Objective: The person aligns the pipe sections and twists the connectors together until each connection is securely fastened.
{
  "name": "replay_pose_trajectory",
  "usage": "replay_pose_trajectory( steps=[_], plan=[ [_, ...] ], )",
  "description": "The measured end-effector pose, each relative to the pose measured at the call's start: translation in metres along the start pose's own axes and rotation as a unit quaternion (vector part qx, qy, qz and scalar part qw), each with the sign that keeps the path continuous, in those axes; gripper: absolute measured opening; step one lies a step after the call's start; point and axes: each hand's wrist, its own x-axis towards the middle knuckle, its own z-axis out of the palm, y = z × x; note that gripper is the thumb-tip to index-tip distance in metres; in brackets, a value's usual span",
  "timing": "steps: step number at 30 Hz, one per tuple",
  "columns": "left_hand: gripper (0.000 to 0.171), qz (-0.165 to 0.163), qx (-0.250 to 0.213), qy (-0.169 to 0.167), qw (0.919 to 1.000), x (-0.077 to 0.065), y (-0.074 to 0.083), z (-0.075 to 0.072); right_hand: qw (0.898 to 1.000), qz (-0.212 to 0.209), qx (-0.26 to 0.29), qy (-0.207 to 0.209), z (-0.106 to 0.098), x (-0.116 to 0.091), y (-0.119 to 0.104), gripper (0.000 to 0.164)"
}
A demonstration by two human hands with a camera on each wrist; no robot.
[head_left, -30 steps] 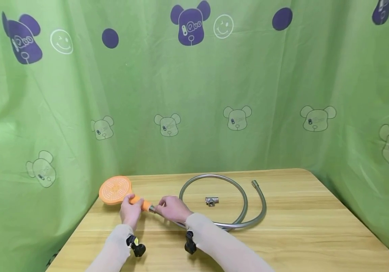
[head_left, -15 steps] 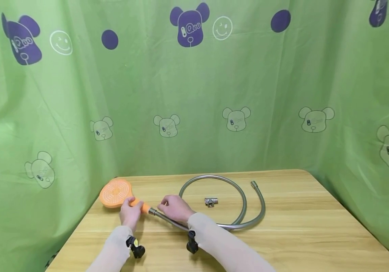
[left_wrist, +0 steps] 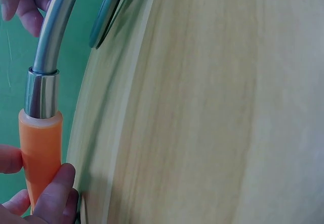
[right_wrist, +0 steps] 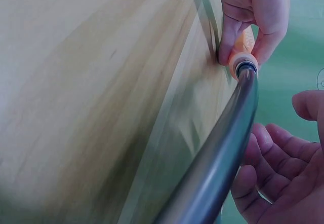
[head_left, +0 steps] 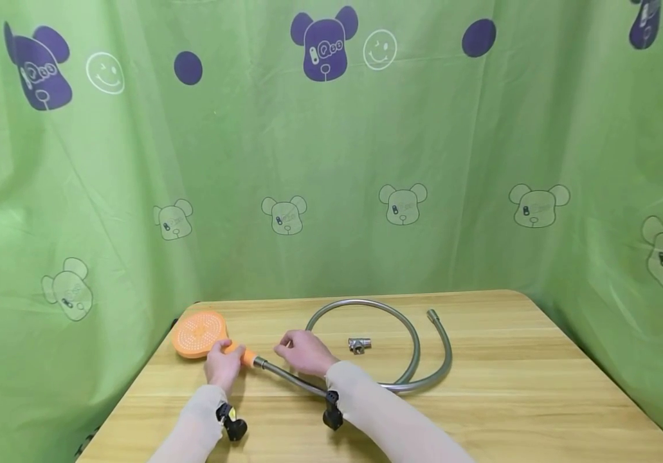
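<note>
Shower head [head_left: 199, 333], orange, 1: at the far left corner of the table [head_left: 516, 392], its handle [left_wrist: 39, 145] partly hidden by the left hand [head_left: 223, 366], which pinches it.
Hose [left_wrist: 52, 36], metal, 1: collar [left_wrist: 42, 96] against the handle, a stretch hidden behind the right sleeve [head_left: 389, 408], other end free.
Right hand [head_left: 308, 354], 1: apart from the left, fingers loosely curled, holding nothing, beside the hose (contact hard to make out).
Fitting [head_left: 359, 344], metal, 1: inside the hose's loop, details too small.
</note>
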Motion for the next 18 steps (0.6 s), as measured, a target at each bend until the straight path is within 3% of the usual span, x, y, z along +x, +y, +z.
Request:
replay_pose_trajectory(
  steps=[18],
  plan=[
    [0.048,-0.001,0.021,-0.01,0.9997,0.0044,-0.003,0.0003,1.0,0.0,0.004,0.013,-0.007,-0.005,0.0105,0.024]
  ],
)
